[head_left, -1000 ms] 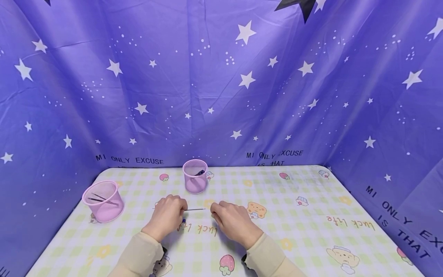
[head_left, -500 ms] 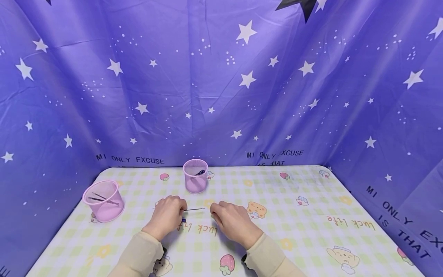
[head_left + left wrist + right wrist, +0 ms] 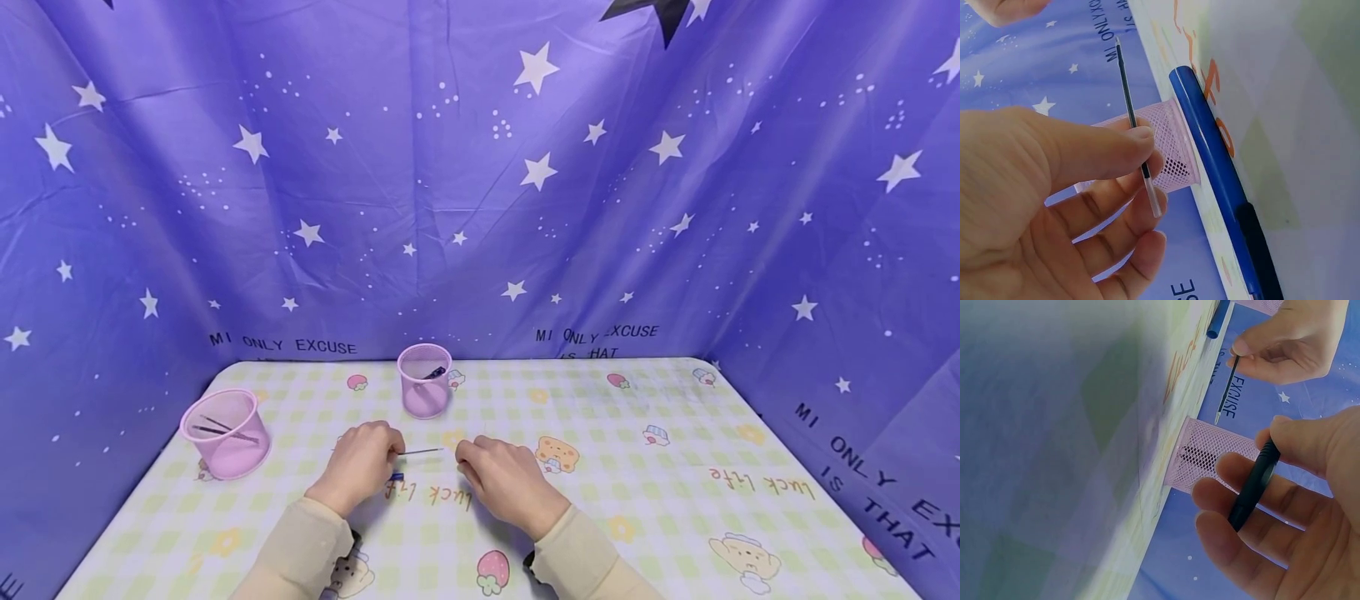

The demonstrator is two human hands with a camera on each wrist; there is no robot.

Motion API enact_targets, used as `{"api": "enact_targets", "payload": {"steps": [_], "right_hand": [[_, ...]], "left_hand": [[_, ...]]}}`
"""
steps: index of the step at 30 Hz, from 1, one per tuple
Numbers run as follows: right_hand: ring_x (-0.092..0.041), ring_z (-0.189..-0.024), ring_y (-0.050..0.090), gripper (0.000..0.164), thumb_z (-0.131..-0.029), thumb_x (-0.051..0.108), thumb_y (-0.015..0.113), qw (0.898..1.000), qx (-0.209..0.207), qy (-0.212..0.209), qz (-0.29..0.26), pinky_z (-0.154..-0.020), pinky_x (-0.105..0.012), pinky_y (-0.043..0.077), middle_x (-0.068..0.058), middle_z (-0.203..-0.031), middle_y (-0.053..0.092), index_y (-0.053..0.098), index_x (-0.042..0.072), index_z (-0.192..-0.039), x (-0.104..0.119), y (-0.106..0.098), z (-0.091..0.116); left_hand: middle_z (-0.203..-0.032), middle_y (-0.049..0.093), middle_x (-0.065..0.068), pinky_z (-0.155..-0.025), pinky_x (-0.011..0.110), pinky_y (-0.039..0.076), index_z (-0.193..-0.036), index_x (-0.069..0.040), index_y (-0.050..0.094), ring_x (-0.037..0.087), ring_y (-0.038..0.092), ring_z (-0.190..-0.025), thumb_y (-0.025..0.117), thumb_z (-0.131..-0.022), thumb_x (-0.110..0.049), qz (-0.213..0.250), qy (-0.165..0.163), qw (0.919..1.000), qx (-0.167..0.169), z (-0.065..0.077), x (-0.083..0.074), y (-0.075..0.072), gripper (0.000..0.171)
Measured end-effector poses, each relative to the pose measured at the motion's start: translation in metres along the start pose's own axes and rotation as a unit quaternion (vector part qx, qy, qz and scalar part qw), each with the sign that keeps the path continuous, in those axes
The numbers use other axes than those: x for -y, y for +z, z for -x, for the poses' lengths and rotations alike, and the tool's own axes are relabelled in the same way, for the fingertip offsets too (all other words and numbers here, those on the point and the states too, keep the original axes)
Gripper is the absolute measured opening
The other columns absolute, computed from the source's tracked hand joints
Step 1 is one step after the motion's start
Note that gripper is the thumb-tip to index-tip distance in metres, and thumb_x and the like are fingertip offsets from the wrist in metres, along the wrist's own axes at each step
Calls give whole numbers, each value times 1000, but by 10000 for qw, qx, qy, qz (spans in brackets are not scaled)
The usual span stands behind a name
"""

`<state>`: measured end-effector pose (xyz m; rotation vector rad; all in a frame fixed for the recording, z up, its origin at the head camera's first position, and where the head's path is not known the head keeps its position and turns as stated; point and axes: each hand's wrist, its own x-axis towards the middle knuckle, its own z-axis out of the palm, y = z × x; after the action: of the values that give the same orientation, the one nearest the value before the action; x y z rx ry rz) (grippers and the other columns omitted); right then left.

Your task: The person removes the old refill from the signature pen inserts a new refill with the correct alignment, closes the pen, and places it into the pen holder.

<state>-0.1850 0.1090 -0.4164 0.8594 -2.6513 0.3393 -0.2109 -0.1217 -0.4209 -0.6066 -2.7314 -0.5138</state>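
My left hand (image 3: 363, 462) pinches a thin pen refill (image 3: 1125, 81) between thumb and index finger. Its metal tip points toward my right hand (image 3: 510, 483), and its clear end sticks out past the fingers. Between the right thumb and fingers is a short, dark, tapered pen grip section (image 3: 1254, 487), ridged near the thumb. A small gap separates the refill's tip from that piece. On the tablecloth below the left hand lies a blue pen barrel (image 3: 1207, 156) with a dark part at one end; in the head view the hand mostly hides it.
Behind the hands stands a pink mesh pen cup (image 3: 425, 400) with a dark piece inside. Farther left, another pink mesh cup (image 3: 236, 454) holds thin dark sticks. A checked tablecloth (image 3: 660, 500) covers the table, and a purple star-patterned curtain (image 3: 465, 183) encloses it.
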Motion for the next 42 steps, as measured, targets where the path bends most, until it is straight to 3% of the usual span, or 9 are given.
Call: {"api": "enact_targets", "payload": {"steps": [14,27,42], "right_hand": [[-6,-56,43,12,-92,21,62,9999,-47,-94,-72,-44,-24,32,12,-68,44,56,24,-82,1,0,0],[-5,-57,43,10,-93,23,61,9996,-43,-164,-211,-45,-24,32,13,-69,44,56,25,-84,4,1,0],[-5,-57,43,10,-93,22,61,9998,60,-148,-130,-44,-24,31,12,-69,44,57,25,-83,4,1,0]], "left_hand": [[-73,61,-6,-66,37,48,-71,-16,70,12,54,-67,67,-71,7,287,-67,9988,381,-7,-2,-3,23],[-68,57,-6,-61,35,45,-64,-16,63,13,50,-62,60,-66,10,71,-116,9956,926,-16,-1,-6,27],[-74,63,-4,-66,36,50,-72,-16,70,13,55,-69,67,-67,9,180,-429,9903,1311,-19,6,3,26]]}}
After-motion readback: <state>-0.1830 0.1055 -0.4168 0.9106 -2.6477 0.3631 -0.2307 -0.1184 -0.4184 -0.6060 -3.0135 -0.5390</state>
